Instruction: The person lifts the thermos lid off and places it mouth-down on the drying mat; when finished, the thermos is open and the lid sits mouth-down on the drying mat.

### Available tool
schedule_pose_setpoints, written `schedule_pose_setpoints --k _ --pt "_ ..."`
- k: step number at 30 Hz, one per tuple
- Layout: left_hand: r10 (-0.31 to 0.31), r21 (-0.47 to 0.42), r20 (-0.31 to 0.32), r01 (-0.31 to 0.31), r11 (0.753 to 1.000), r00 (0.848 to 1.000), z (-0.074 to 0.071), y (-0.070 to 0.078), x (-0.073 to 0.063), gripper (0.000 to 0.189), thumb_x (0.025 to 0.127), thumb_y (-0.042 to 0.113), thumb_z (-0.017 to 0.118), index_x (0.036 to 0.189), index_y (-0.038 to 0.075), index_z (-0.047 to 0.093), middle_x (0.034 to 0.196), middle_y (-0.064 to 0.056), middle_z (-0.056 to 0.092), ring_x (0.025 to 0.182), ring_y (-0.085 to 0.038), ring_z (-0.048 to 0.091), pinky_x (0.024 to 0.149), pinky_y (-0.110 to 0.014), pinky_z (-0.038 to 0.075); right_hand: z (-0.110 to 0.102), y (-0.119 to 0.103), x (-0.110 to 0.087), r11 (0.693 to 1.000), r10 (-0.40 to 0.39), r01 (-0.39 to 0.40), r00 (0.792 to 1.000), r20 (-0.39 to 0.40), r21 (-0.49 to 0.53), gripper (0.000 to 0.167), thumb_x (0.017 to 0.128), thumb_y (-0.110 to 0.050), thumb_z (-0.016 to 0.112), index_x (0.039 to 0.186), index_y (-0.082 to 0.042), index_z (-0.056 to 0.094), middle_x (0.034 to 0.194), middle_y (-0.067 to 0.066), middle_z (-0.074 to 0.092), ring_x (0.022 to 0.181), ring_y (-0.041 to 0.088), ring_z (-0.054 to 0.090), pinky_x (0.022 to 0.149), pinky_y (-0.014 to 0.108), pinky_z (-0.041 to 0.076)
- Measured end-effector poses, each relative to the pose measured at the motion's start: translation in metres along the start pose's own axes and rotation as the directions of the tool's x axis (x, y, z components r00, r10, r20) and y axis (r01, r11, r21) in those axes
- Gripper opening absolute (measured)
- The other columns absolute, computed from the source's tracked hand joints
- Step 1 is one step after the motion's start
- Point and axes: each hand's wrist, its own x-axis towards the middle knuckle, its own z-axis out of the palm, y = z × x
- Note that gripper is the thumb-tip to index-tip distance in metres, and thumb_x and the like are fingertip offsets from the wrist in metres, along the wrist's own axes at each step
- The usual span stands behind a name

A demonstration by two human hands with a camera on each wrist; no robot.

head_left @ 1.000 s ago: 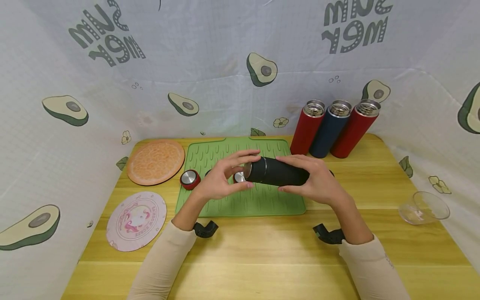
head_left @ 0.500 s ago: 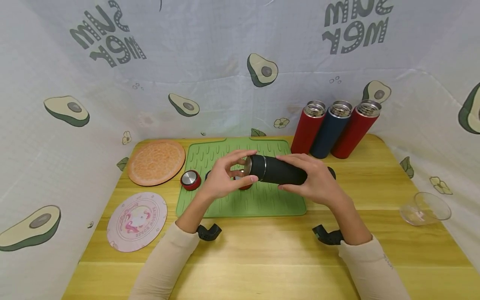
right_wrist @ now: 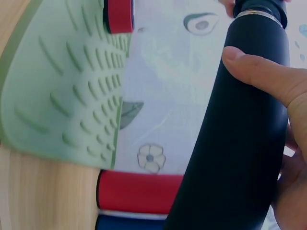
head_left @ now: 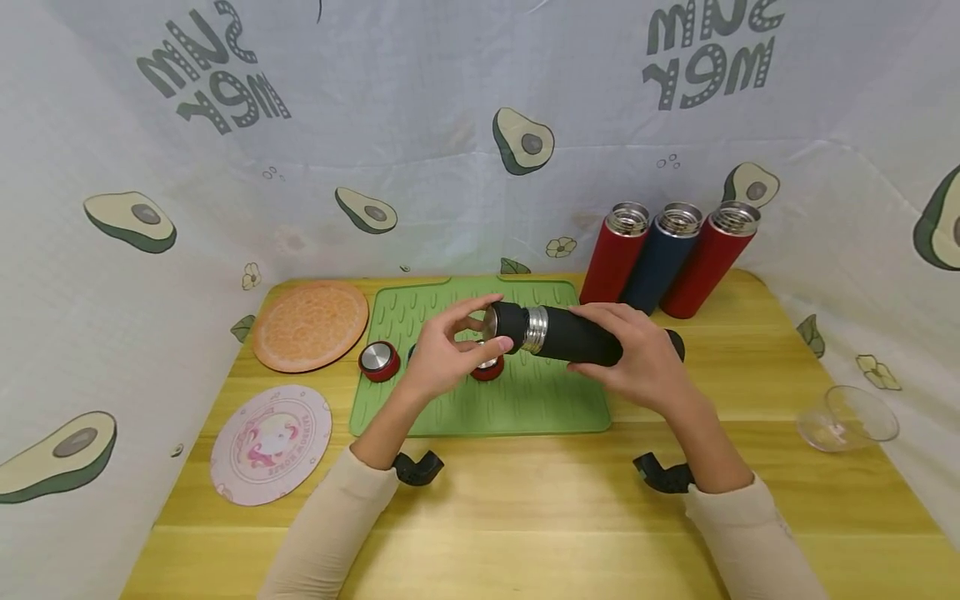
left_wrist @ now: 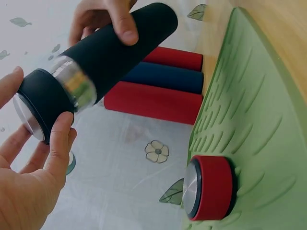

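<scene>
My right hand (head_left: 637, 358) grips a black thermos flask (head_left: 577, 337), tilted nearly level above the mat. With fingers and thumb my left hand (head_left: 438, 357) pinches the flask's black lid (left_wrist: 45, 103), which has a metal disc on its end. Between lid and body the shiny steel neck (head_left: 536, 327) shows, partly bare. On the green ribbed mat (head_left: 480, 417) below, a red lid (head_left: 487, 367) stands under the left hand's fingertips, partly hidden. Another red lid (head_left: 379, 360) is at the mat's left edge. A dark thing behind the left hand is mostly covered.
Two red flasks (head_left: 613, 258) (head_left: 708, 262) and a blue flask (head_left: 660, 258) stand uncapped at the back right. An orange round mat (head_left: 311, 325) and a pink round mat (head_left: 272, 444) lie at left. A clear glass (head_left: 847, 419) is at the right edge.
The black lid has come away from the flask's body, baring the steel neck between them. My right hand has moved slightly right with the body; the left keeps the lid.
</scene>
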Motion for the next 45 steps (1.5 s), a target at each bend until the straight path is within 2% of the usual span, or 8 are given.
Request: schedule_pose_setpoints --k 4,11,17,22,28,32,37,45 --pt "-0.017 0.022 -0.016 0.017 1.0 1.0 -0.005 0.001 0.0 0.059 0.088 0.018 0.084 0.141 0.035 0.063 0.137 0.003 0.06 0.106 -0.023 0.066 0.074 -0.032 0.063 -0.01 0.011 -0.004 0.999 0.029 -0.028 0.998 -0.055 0.015 0.083 0.066 -0.012 0.098 0.141 -0.019 0.062 0.134 0.013 0.066 0.117 0.034 0.062 0.091 0.054 0.055" --pt "-0.057 0.126 -0.01 0.058 0.99 0.998 0.003 -0.006 0.005 0.06 0.085 0.029 0.087 0.139 0.034 0.061 0.135 0.006 0.06 0.106 -0.019 0.065 0.076 -0.034 0.063 -0.039 0.032 -0.011 0.986 0.15 -0.134 0.972 -0.181 0.101 0.088 0.069 -0.001 0.094 0.147 -0.015 0.055 0.134 0.02 0.065 0.116 0.031 0.059 0.095 0.003 0.035" --pt "-0.046 0.285 0.033 0.035 0.958 0.998 0.019 -0.012 0.012 0.059 0.084 0.037 0.087 0.138 0.033 0.063 0.137 0.007 0.061 0.109 -0.019 0.067 0.088 -0.036 0.063 -0.068 0.049 -0.016 0.92 0.365 -0.318 0.909 -0.202 0.231 0.085 0.084 -0.007 0.085 0.155 -0.029 0.044 0.149 0.007 0.054 0.127 0.003 0.05 0.113 0.014 0.035" --pt "-0.048 0.357 0.068 0.02 0.934 0.997 0.03 -0.016 0.017 0.06 0.084 0.037 0.087 0.139 0.028 0.066 0.141 -0.001 0.06 0.113 -0.022 0.065 0.087 -0.04 0.064 -0.085 0.068 -0.017 0.844 0.509 -0.408 0.812 -0.285 0.347 0.081 0.089 -0.006 0.079 0.156 -0.034 0.042 0.153 -0.007 0.049 0.135 0.011 0.049 0.123 0.034 0.036" --pt "-0.06 0.434 0.093 0.014 0.901 0.994 0.04 -0.023 0.024 0.067 0.084 0.03 0.088 0.144 0.018 0.061 0.142 -0.009 0.059 0.119 -0.026 0.064 0.087 -0.039 0.064 -0.101 0.086 -0.015 0.678 0.717 -0.507 0.614 -0.329 0.532 0.076 0.094 -0.009 0.073 0.154 -0.041 0.039 0.158 -0.01 0.043 0.141 0.019 0.045 0.125 0.039 0.033" --pt "-0.104 0.502 0.085 0.048 0.864 0.991 0.046 -0.03 0.027 0.072 0.082 0.032 0.089 0.145 0.014 0.058 0.141 -0.005 0.063 0.114 -0.023 0.067 0.086 -0.031 0.062 -0.103 0.105 -0.012 0.571 0.793 -0.443 0.513 -0.327 0.691 0.074 0.093 -0.007 0.075 0.152 -0.038 0.042 0.158 -0.007 0.043 0.135 0.017 0.048 0.126 0.037 0.032" --pt "-0.13 0.589 0.09 0.053 0.807 0.987 0.052 -0.04 0.029 0.071 0.083 0.036 0.088 0.144 0.015 0.059 0.145 -0.004 0.062 0.133 -0.025 0.059 0.103 -0.039 0.054 -0.097 0.13 -0.006 0.49 0.85 -0.428 0.43 -0.306 0.76 0.075 0.092 -0.012 0.077 0.151 -0.039 0.041 0.156 -0.008 0.04 0.134 0.017 0.047 0.127 0.033 0.029" --pt "-0.149 0.69 0.173 -0.012 0.724 0.974 0.062 -0.051 0.035 0.068 0.09 0.032 0.082 0.147 0.008 0.057 0.148 -0.009 0.06 0.139 -0.025 0.055 0.11 -0.037 0.051 -0.081 0.161 0.003 0.416 0.897 -0.478 0.354 -0.265 0.774 0.076 0.093 -0.016 0.076 0.153 -0.042 0.037 0.16 -0.009 0.036 0.147 0.019 0.04 0.127 0.033 0.027"
